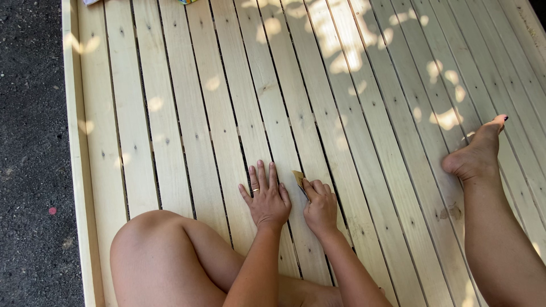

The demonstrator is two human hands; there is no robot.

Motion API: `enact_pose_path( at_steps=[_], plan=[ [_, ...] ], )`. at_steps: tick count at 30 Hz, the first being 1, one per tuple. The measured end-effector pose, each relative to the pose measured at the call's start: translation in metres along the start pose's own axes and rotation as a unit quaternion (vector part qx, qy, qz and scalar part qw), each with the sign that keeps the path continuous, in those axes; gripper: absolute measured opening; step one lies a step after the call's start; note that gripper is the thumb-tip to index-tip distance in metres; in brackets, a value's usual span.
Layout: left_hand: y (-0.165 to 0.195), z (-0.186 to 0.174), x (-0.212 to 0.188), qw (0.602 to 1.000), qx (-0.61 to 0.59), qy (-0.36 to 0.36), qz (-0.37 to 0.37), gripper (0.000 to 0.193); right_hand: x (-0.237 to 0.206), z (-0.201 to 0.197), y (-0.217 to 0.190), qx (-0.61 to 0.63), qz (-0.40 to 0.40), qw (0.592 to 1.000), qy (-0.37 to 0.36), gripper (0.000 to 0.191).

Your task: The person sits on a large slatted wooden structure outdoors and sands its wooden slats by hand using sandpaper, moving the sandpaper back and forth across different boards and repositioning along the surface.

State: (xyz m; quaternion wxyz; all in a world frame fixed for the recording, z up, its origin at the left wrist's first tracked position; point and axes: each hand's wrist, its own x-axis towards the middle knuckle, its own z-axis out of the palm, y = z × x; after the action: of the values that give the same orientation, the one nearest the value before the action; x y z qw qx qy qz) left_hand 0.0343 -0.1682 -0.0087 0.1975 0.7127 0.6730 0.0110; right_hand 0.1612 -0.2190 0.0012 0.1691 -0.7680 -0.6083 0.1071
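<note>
Left hand [267, 199] is laid flat, palm down, on the slatted wooden platform [187, 102]; fingers spread, nothing gripped, grip apart. A ring is seen on one finger.

Right hand [320, 206] is placed just right of the left, nearly touching it. Its grip is closed on a small folded piece of sandpaper [298, 178], tan in colour, pressed against a slat beside a gap between boards. Only the far tip of the sandpaper is visible past the fingers.

Platform is made of pale, unfinished slats running near to far, with a raised edge board on the left. Dappled sunlight is cast across the far right part.

Bent knee [153, 250] is seen near left; the other leg is stretched out on the right, bare foot [475, 153] resting on the slats. Dark pavement [31, 142] is seen left of the platform.
</note>
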Motion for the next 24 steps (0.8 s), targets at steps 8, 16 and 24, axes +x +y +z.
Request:
enact_pose_path(
  at_steps=[8,16,24],
  plan=[
    [-0.001,-0.002,-0.001,1.000,-0.006,-0.010,-0.004,0.067,0.014,0.011,-0.001,-0.005,-0.017,1.000,0.022,0.049],
    [-0.002,0.002,0.000,1.000,-0.007,0.005,0.002,0.066,-0.057,-0.049,-0.009,-0.001,-0.002,0.997,-0.075,0.062],
    [-0.001,0.004,0.000,0.999,-0.017,0.043,0.017,0.066,-0.080,-0.092,0.016,0.042,0.080,0.996,0.009,0.056]
  ],
)
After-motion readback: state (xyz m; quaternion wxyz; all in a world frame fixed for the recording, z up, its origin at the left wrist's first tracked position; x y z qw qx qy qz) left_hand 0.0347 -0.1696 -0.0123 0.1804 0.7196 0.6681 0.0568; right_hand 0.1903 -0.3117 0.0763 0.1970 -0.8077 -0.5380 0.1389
